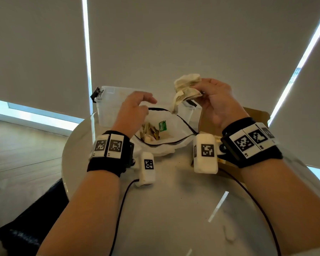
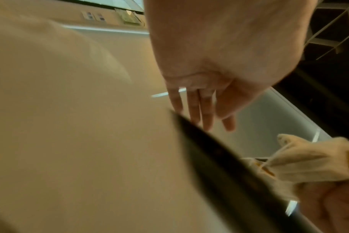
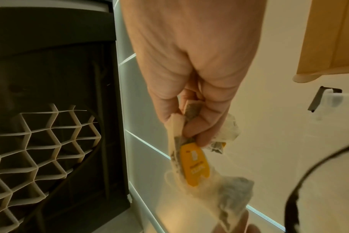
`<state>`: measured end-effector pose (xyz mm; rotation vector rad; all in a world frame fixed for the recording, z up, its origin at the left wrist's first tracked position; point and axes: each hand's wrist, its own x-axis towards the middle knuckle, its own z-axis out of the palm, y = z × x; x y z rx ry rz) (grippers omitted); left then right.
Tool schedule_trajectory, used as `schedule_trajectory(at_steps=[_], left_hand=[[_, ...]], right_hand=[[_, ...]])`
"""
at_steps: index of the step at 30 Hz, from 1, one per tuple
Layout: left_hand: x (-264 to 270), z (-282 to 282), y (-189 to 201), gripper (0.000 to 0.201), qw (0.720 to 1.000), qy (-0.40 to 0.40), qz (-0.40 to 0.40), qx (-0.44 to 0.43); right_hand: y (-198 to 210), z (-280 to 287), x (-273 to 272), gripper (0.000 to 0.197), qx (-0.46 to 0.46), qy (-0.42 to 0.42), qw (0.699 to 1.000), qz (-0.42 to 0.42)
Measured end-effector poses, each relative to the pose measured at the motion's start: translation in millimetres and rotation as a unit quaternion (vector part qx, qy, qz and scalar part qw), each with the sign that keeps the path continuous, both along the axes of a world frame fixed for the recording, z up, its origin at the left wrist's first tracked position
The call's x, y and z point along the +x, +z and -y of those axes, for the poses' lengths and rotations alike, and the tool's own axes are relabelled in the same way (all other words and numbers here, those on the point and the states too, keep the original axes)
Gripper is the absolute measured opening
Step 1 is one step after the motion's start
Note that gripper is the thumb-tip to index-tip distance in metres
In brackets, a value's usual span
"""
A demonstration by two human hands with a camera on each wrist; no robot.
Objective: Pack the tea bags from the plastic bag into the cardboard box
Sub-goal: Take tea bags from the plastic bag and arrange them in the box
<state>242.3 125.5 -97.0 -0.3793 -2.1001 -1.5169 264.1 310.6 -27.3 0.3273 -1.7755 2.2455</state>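
Observation:
My right hand [image 1: 198, 91] is raised above the table and grips a bunch of cream tea bags [image 1: 187, 87]; the right wrist view shows its fingers pinching the tea bags [image 3: 225, 193], one with a yellow tag [image 3: 195, 165]. Below lies the clear plastic bag [image 1: 174, 115], its black zip rim spread open, with more tea bags [image 1: 150, 132] and a green tag [image 1: 162, 125] inside. My left hand [image 1: 148, 104] hovers at the bag's far left rim; its fingers [image 2: 206, 116] hang fairly straight against the black rim, holding nothing. The cardboard box [image 1: 255, 113] sits at the right, mostly hidden behind my right wrist.
A clear plastic container [image 1: 109, 104] with black latches stands behind the bag. Everything rests on a round white table [image 1: 174, 209]. Black cables run from both wrist cameras across the tabletop. Blinds cover the windows behind.

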Motion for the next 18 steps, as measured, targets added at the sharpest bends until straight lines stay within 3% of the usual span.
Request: schedule_trajectory(at_steps=[2,3,7,9,12,18], left_hand=[[10,-12,6,0.022,0.988,-0.110,0.011,0.109],[14,-18,8,0.026,0.981,-0.149,0.022,0.120],[17,-51,5,0.112,0.931,-0.302,0.110,0.171],[15,-66,-1,0.130,0.891,-0.365,0.157,0.220],[16,-88,-2,0.108,0.837,-0.417,0.184,0.301],[13,-124,4,0.033,0.850,-0.365,0.207,0.319]], right_hand=[[3,-3,3,0.011,-0.008,0.000,1.000,-0.003],[4,-5,5,0.009,-0.007,-0.003,1.000,-0.004],[2,-14,12,0.004,-0.003,-0.016,1.000,-0.005],[-6,-20,14,0.009,-0.012,-0.006,1.000,0.004],[-29,-30,20,0.022,-0.031,0.012,0.999,0.030],[-58,-44,23,0.008,-0.002,-0.025,0.998,0.052]])
